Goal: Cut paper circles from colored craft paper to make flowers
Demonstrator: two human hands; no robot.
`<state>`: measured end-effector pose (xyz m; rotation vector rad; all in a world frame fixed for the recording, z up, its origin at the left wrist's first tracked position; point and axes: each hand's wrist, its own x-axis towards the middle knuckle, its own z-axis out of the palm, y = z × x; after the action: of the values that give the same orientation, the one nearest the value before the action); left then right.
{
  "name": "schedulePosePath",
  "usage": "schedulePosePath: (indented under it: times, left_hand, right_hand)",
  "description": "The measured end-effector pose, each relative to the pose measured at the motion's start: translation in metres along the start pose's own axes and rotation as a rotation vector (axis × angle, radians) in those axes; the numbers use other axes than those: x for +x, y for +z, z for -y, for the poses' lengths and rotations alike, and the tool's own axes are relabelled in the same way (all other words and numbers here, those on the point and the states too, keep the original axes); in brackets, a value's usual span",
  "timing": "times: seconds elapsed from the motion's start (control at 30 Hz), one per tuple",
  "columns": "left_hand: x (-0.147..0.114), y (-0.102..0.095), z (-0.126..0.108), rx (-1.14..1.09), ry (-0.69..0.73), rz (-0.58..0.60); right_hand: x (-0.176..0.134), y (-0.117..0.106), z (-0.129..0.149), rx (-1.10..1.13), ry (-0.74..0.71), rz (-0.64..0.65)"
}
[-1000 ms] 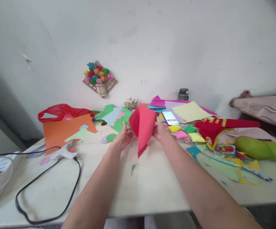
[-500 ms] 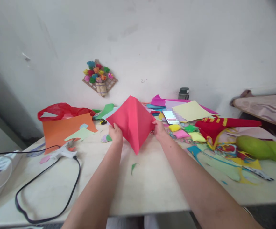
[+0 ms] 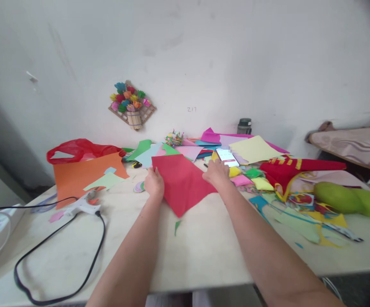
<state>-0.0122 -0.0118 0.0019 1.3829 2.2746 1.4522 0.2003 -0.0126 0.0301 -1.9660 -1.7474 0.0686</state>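
Two hands on one red sheet right now, folks. We've got it around the middle of the surface, one corner pointing at the near edge; can't tell if that corner actually touches down. Our left hand is pinching the sheet's left side, fingers curled in tight. Our right hand lies over its right side, fingers bent, with a small dark bit by the fingertips. Honestly, we can't tell if that one is gripping the paper or just pressing on it.

Just below the sheet, toward the near edge, we have a little green scrap. Over by the left edge sit our white glue gun and its looped black cable, with an orange sheet behind them. Our phone lies just past the right hand, toward the far edge, near some small bright packets.
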Motion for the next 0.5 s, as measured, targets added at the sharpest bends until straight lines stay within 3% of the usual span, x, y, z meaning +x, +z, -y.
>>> schedulePosePath:
  times: [0.07,0.13,0.23,0.33,0.5]
  left_hand:
    - [-0.002,0.003,-0.001,0.002,0.015,0.017]
    - [-0.003,0.006,-0.003,0.038,0.046,0.039]
    - [-0.001,0.008,-0.004,0.086,0.084,0.059]
    - [0.008,0.001,-0.003,0.076,0.075,0.046]
    - [0.04,-0.03,0.013,-0.002,-0.073,-0.074]
  right_hand:
    - [-0.007,0.0,0.011,-0.029,-0.226,-0.039]
    - [-0.016,0.009,0.022,0.008,-0.489,0.004]
    - [-0.031,0.034,0.037,0.016,-0.782,0.243]
    - [-0.042,0.058,0.045,-0.034,-0.757,0.48]
    - [-0.045,0.064,0.048,-0.042,-0.649,0.508]
